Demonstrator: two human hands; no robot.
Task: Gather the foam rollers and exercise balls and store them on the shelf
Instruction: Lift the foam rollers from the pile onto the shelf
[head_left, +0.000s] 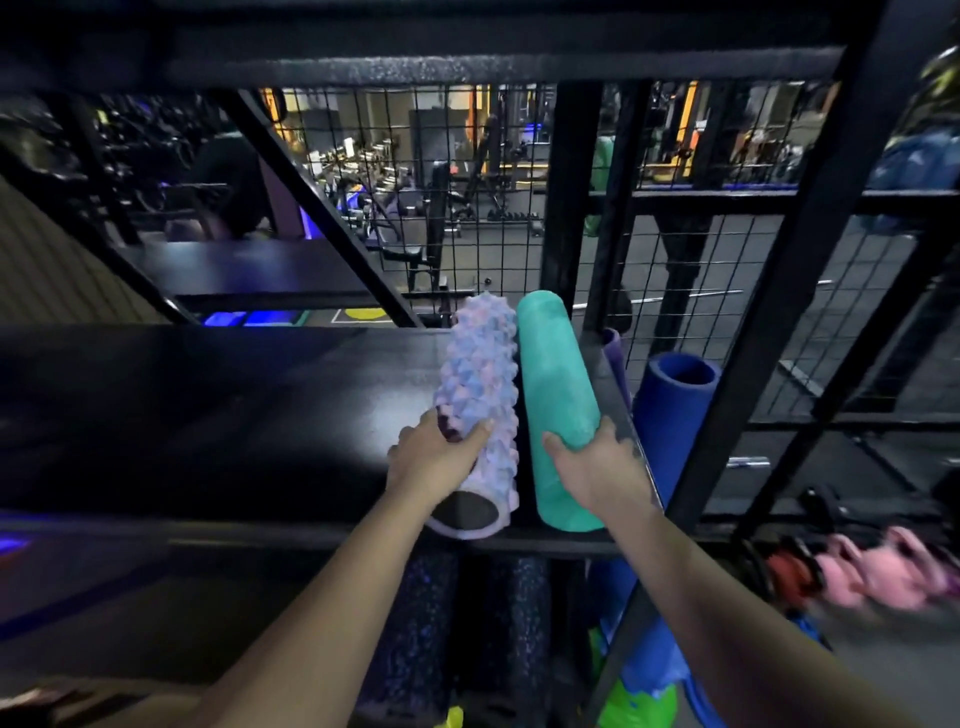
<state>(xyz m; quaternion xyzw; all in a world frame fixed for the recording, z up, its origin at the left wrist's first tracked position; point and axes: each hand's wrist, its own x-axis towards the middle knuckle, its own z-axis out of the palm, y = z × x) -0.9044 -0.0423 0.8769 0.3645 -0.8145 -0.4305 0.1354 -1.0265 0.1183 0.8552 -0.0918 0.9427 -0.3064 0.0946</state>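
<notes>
Dim gym behind a wire-mesh rack; dark metal shelf (234, 415) at chest level. Left hand (436, 457) grips a knobbly lilac-and-blue foam roller (480, 395); right hand (597, 467) grips a smooth teal foam roller (553, 384). Both lie lengthwise on the shelf, side by side, probably to stop them rolling. Exercise balls not identifiable.

The single head-worn camera is looking forward and down, facing the black shelf (208, 415) almost square on. It is sitting close: both forearms are showing from the bottom edge. The left hand (436, 457) gripping the knobbed roller (478, 374) and the right hand (602, 470) gripping the teal roller (550, 374) are lying near the centre. The wide lens is bowing the uprights (789, 260) and taking in the gym through the wire mesh (415, 156) behind.
</notes>
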